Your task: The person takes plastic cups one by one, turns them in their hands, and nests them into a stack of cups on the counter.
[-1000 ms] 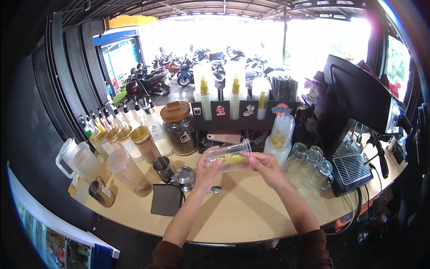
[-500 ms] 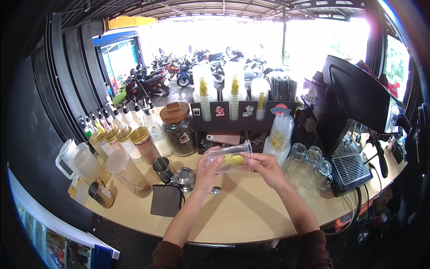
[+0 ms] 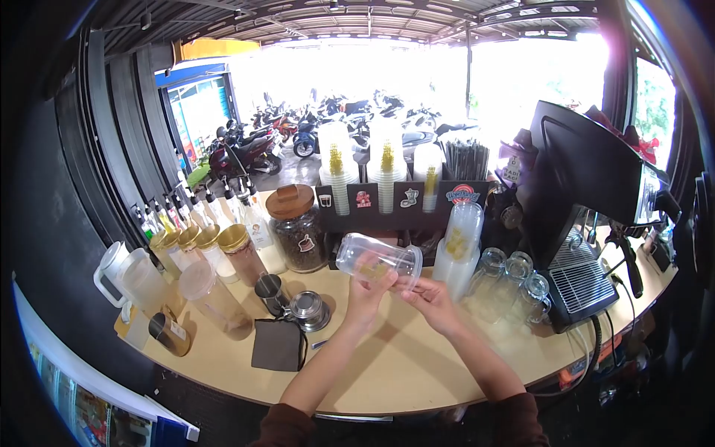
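A clear plastic cup (image 3: pixel 350 253) with a yellow print lies on its side in the air above the counter, its rim turned to the right. My left hand (image 3: pixel 370 290) is closed around its lower side, the thumb near the rim. The fingers of my right hand (image 3: pixel 432 302) grip the cup at the rim end. Just behind stands a black cup holder (image 3: pixel 383 195) bearing stacks of plastic cups (image 3: pixel 387 160). Left of my left wrist are a round metal coffee filter (image 3: pixel 308 310), a dark metal cup (image 3: pixel 272 293) and a dark grey pouch (image 3: pixel 275 345).
Upside-down glass mugs (image 3: pixel 514 279) and an espresso machine (image 3: pixel 577 276) stand on the right. A coffee-bean jar (image 3: pixel 298 231), gold-lidded canisters (image 3: pixel 242 252), pump bottles (image 3: pixel 212 208) and a pitcher (image 3: pixel 145 279) line the left. More plastic cups (image 3: pixel 456 261) stand upside down near my right hand.
The cup has tilted, its rim end now lower on the right. My left hand has shifted right and beneath it; my right hand has moved down and slightly left.
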`<action>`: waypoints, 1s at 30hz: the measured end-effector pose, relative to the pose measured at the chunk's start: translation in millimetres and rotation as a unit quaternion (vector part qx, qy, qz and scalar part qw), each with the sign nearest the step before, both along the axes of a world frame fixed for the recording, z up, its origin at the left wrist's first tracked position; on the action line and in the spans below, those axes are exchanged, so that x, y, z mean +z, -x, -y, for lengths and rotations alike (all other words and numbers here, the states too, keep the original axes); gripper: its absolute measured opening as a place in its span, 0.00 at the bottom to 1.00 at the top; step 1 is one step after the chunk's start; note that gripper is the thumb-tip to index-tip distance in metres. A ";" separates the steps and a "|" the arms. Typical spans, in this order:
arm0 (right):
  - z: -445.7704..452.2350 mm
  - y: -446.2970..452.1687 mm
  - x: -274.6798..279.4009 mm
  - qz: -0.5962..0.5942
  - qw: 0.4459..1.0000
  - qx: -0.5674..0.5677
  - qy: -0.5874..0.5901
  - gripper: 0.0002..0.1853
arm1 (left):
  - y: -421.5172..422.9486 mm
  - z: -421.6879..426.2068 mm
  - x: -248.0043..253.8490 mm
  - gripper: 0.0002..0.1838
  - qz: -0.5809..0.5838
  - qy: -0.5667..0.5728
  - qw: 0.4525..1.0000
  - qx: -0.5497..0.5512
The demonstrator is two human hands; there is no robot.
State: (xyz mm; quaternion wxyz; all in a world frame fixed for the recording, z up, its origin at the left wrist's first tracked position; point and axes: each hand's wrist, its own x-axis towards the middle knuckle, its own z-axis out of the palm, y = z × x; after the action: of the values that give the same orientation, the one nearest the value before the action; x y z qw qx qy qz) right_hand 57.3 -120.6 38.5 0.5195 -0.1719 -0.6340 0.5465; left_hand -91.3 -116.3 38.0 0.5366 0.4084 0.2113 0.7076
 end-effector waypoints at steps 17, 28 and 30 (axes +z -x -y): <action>-61.0 -32.3 141.0 0.272 0.756 -0.409 -0.431 0.31 | 9.7 -70.9 87.4 0.45 -0.562 -0.245 0.724 0.315; -221.9 -37.0 180.9 0.362 0.751 -0.410 -0.370 0.33 | 63.3 -138.7 58.4 0.42 -0.704 -0.187 0.588 0.352; -231.3 -35.7 182.9 0.372 0.758 -0.394 -0.364 0.33 | 64.7 -136.3 60.2 0.41 -0.716 -0.180 0.580 0.344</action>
State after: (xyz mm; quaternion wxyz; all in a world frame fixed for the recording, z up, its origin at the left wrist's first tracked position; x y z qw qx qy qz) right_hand 93.0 110.8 221.4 0.4356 -0.3944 -0.8047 -0.0850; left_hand -156.1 19.9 98.2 -0.1572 0.7674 0.5202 0.3402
